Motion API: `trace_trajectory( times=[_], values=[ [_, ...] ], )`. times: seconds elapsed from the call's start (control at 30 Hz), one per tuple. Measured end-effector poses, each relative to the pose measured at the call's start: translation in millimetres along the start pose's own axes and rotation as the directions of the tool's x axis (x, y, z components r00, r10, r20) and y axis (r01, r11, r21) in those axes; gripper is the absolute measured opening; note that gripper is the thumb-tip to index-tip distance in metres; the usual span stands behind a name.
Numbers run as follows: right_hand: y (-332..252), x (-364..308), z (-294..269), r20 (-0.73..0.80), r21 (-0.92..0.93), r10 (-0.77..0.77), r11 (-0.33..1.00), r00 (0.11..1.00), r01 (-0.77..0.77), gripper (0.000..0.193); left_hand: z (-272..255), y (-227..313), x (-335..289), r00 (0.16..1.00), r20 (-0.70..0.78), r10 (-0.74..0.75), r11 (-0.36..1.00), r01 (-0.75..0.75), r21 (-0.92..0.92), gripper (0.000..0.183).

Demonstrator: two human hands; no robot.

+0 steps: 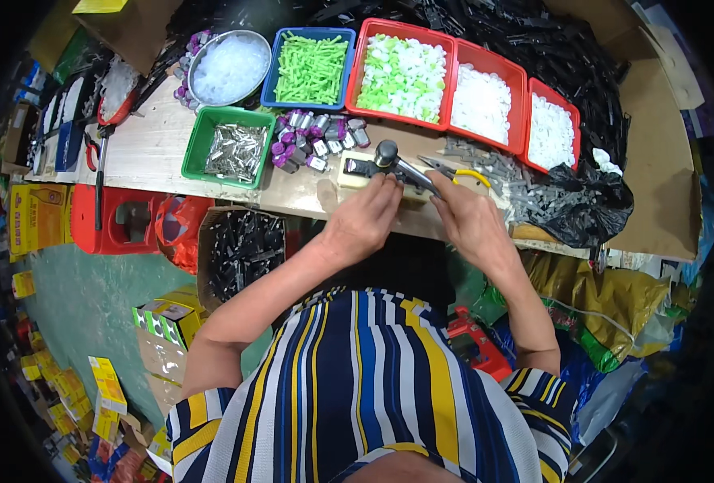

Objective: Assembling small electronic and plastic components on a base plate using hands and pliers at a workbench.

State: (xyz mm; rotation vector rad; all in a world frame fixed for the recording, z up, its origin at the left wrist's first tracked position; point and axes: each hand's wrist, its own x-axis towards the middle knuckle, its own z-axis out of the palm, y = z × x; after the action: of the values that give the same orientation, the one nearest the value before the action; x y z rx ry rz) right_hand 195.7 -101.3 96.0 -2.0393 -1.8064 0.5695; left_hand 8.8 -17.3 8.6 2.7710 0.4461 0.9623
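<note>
A hammer (413,173) is gripped in my right hand (476,224), its dark round head low over the work, its shiny handle slanting down to my fingers. Under and beside the head, a small black part (359,167) lies on a cream block (350,180) near the table's front edge. My left hand (363,223) has its fingertips pinched together at the right end of that part; what they hold is hidden by the fingers and the hammer. Yellow-handled pliers (462,172) rest just beyond my right hand.
Along the back stand a bowl of clear pieces (230,68), a blue bin of green strips (309,68), and several red bins (401,76). A green bin of metal pieces (232,149) and purple-and-silver parts (317,138) sit left. Grey parts (534,191) and a black bag (586,205) lie right.
</note>
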Motion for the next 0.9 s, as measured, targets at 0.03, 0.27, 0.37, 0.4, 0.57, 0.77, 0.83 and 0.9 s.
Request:
trace_trajectory(
  times=[0.03, 0.27, 0.37, 0.4, 0.57, 0.77, 0.83, 0.9],
  values=[
    [-2, -1, -4, -0.007, 0.005, -0.005, 1.0, 1.0, 0.005, 0.035, -3, -2, -3, 1.0, -0.002, -0.001, 1.0, 0.001, -0.001, 0.045],
    [0, -15, -5, -0.279, 0.117, -0.181, 0.968, 0.943, 0.22, 0.036, -14, -18, -10, 0.987, -0.133, -0.087, 0.996, 0.084, -0.029, 0.035],
    [8, -21, -4, 0.038, -0.082, 0.009, 0.997, 0.999, -0.006, 0.036, -14, -18, -8, 0.989, -0.136, -0.061, 0.998, 0.06, -0.012, 0.035],
    [6, -22, -5, 0.043, -0.08, 0.006, 0.997, 0.999, -0.002, 0.036, -14, -18, -8, 0.989, -0.135, -0.067, 0.998, 0.066, -0.01, 0.035],
    [11, -30, 2, -0.126, 0.025, -0.097, 0.995, 0.987, 0.101, 0.036, -14, -18, -4, 0.988, -0.144, -0.057, 0.998, 0.056, -0.009, 0.034],
    [6, -41, -10, -0.181, 0.078, -0.077, 0.993, 0.98, 0.093, 0.036, -20, -17, -2, 0.994, -0.084, -0.075, 0.997, 0.071, -0.04, 0.035],
    [7, -43, -10, -0.275, 0.151, -0.077, 0.981, 0.958, 0.122, 0.036, -14, -15, 6, 0.996, -0.08, -0.051, 0.997, 0.046, -0.069, 0.035],
    [18, -44, 3, -0.317, 0.072, -0.187, 0.973, 0.93, 0.221, 0.035, -11, -13, 11, 0.997, -0.075, -0.019, 0.994, 0.011, -0.108, 0.035]
  ],
)
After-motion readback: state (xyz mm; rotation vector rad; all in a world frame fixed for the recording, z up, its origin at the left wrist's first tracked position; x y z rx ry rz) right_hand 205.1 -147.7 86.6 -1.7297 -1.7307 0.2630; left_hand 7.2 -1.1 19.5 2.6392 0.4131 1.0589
